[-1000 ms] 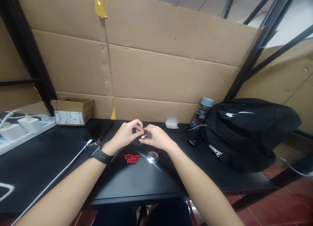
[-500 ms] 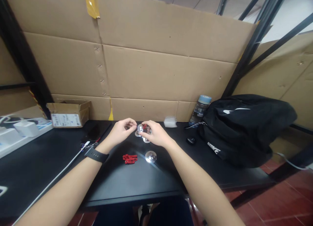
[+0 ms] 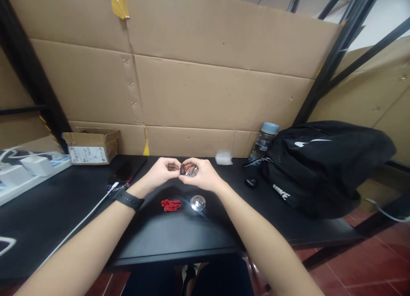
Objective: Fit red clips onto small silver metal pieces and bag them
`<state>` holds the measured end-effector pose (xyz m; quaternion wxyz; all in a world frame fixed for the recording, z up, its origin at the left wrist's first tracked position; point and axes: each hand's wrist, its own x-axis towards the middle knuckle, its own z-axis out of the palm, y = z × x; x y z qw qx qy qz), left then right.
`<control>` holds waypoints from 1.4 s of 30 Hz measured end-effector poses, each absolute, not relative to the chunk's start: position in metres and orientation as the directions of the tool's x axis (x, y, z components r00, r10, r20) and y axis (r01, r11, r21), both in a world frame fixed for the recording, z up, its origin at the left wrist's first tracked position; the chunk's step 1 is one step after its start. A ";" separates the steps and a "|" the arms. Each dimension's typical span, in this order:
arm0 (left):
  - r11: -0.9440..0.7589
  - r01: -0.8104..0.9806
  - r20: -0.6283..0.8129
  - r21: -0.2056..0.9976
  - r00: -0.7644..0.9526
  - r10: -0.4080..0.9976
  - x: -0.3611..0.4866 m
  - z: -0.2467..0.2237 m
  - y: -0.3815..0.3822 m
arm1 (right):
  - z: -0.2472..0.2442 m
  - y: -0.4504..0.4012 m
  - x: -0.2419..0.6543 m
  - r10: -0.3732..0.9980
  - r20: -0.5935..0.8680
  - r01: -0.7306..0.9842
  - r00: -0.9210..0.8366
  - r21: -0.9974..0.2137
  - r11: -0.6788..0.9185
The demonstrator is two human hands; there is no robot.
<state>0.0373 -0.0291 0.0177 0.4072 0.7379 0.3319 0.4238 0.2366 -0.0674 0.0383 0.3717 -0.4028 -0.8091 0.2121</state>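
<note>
My left hand [image 3: 164,173] and my right hand [image 3: 206,174] meet over the middle of the desk, fingertips together. Between them is a small shiny metal disc [image 3: 182,169], now seen nearly edge-on and dark. Both hands pinch it, fingers closed. A bit of red and more shiny metal show through the gap in my right hand, partly hidden by the fingers. Nearer to me lies a domed metal disc [image 3: 197,203] with a flat rim. Left of it sits a small heap of red cord loops [image 3: 171,205].
A black backpack [image 3: 323,172] and a water bottle [image 3: 263,141] stand at the right, beside a small black case [image 3: 251,183]. A white translucent packet [image 3: 224,158] lies at the back. An open cardboard box [image 3: 91,147], a power strip [image 3: 35,172] and a white cable [image 3: 80,221] are at left.
My hands have come together, my left fingertips now meeting the disc. The disc has turned from facing me to nearly edge-on. The view has shifted slightly.
</note>
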 end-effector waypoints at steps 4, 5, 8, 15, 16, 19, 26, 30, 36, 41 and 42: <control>-0.535 0.335 0.269 0.775 0.592 0.760 0.022 0.022 -0.026 | 0.042 -0.067 0.243 0.788 0.400 0.556 -0.468 -0.560 0.614; -0.560 0.381 0.217 0.736 0.651 0.728 0.017 0.022 -0.025 | 0.043 -0.066 0.247 0.779 0.362 0.578 -0.513 -0.526 0.624; -0.608 0.464 0.052 0.644 0.766 0.640 0.008 0.022 -0.023 | 0.044 -0.061 0.259 0.735 0.096 0.629 -0.671 -0.451 0.634; -0.599 0.493 -0.100 0.631 0.817 0.568 0.005 0.014 -0.020 | 0.043 -0.060 0.267 0.679 -0.278 0.714 -0.680 -0.461 0.527; -0.596 0.495 -0.108 0.633 0.818 0.564 0.005 0.014 -0.020 | 0.042 -0.062 0.266 0.687 -0.287 0.730 -0.667 -0.437 0.526; -0.577 0.499 -0.126 0.646 0.816 0.563 0.004 0.014 -0.020 | 0.038 -0.066 0.262 0.719 -0.271 0.757 -0.640 -0.384 0.529; -0.563 0.476 -0.106 0.676 0.818 0.565 0.006 0.018 -0.022 | 0.043 -0.065 0.265 0.734 -0.231 0.753 -0.638 -0.389 0.531; -0.590 0.553 -0.154 0.588 0.793 0.589 0.009 0.024 -0.035 | 0.051 -0.049 0.290 0.839 0.059 0.779 -0.540 -0.343 0.526; -0.651 0.620 -0.133 0.438 0.761 0.635 0.019 0.023 -0.051 | 0.042 -0.026 0.314 0.917 0.127 0.853 -0.378 -0.338 0.398; -0.667 0.584 -0.072 0.461 0.774 0.629 0.026 0.020 -0.050 | 0.033 -0.019 0.314 0.906 0.176 0.832 -0.385 -0.357 0.424; -0.660 0.583 -0.069 0.474 0.772 0.632 0.026 0.020 -0.050 | 0.031 -0.018 0.314 0.905 0.172 0.828 -0.390 -0.364 0.426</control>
